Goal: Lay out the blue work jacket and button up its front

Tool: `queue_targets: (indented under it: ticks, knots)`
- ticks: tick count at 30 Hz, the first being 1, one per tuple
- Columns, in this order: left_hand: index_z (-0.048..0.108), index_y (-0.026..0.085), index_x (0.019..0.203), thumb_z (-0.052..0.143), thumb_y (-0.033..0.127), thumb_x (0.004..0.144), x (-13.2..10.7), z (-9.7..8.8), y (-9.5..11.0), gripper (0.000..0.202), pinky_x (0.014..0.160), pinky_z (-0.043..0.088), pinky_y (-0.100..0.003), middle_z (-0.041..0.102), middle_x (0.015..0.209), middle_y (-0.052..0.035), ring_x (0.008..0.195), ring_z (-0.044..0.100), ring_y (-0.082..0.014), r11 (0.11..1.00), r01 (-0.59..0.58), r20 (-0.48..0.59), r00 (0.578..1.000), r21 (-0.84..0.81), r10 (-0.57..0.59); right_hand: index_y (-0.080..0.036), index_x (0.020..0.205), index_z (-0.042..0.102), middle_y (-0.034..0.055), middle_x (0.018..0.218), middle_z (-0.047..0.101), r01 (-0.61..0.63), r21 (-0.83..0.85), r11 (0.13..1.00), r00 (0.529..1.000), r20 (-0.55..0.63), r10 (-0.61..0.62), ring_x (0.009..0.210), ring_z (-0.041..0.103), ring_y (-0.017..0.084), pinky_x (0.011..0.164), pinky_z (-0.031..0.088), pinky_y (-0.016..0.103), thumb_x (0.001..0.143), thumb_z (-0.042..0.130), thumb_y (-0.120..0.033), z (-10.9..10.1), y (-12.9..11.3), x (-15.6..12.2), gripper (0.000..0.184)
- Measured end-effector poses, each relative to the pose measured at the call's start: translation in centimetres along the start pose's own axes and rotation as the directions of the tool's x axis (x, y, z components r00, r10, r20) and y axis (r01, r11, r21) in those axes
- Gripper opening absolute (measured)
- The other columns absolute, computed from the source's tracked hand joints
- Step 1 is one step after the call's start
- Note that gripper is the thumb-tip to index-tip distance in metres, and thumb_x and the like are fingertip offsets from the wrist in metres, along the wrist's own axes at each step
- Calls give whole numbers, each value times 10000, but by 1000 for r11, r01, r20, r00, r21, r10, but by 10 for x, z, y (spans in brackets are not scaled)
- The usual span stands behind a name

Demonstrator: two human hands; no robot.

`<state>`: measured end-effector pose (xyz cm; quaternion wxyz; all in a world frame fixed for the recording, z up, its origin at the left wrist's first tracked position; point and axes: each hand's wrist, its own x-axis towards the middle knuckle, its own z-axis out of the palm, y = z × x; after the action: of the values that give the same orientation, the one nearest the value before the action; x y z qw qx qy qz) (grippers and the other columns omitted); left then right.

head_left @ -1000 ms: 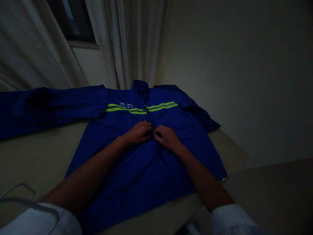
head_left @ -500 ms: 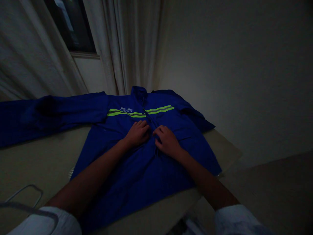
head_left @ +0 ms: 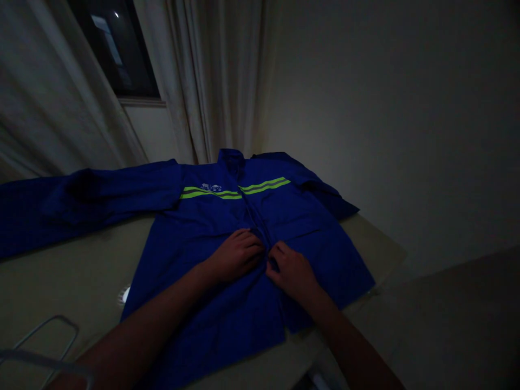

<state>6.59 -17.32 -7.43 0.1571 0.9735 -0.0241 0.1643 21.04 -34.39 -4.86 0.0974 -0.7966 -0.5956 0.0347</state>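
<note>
A blue work jacket (head_left: 203,227) with yellow-green chest stripes lies front up on a pale table (head_left: 73,276), its left sleeve stretched out to the left. My left hand (head_left: 238,255) and my right hand (head_left: 293,272) rest side by side on the jacket's front closure, below the stripes. Both have their fingers curled and pinched at the middle seam. The light is dim, so what the fingertips grip is hard to make out.
A thin wire hanger (head_left: 44,336) lies on the table at the lower left. Pale curtains (head_left: 211,76) and a dark window (head_left: 117,49) stand behind the table. A bare wall (head_left: 385,108) fills the right side, with the table's edge just right of the jacket.
Both hands have moved down the jacket's front seam, nearer to me, still close together. The view has tilted a little, and the jacket's lower front has shifted slightly.
</note>
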Motion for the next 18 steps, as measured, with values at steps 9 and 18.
queue_targets:
  ticks: [9, 18]
  knots:
    - [642, 216, 971, 642, 399, 948, 5, -11, 9, 185, 856, 408, -393, 666, 1011, -63, 955, 600, -234, 999, 3, 127, 992, -48, 3, -233, 1075, 636, 83, 1124, 667, -23, -135, 991, 1000, -5, 22, 956, 677, 222, 688, 477, 295, 950, 640, -220, 4, -11, -5, 125]
    - [586, 218, 880, 619, 206, 853, 10, -10, 6, 45, 795, 419, -344, 662, 857, -8, 820, 618, -183, 964, 72, 93, 994, -254, -50, -226, 1003, 668, 79, 1030, 681, -4, -172, 985, 986, -164, -25, 873, 660, 214, 676, 416, 311, 960, 619, -197, 5, -16, -6, 71]
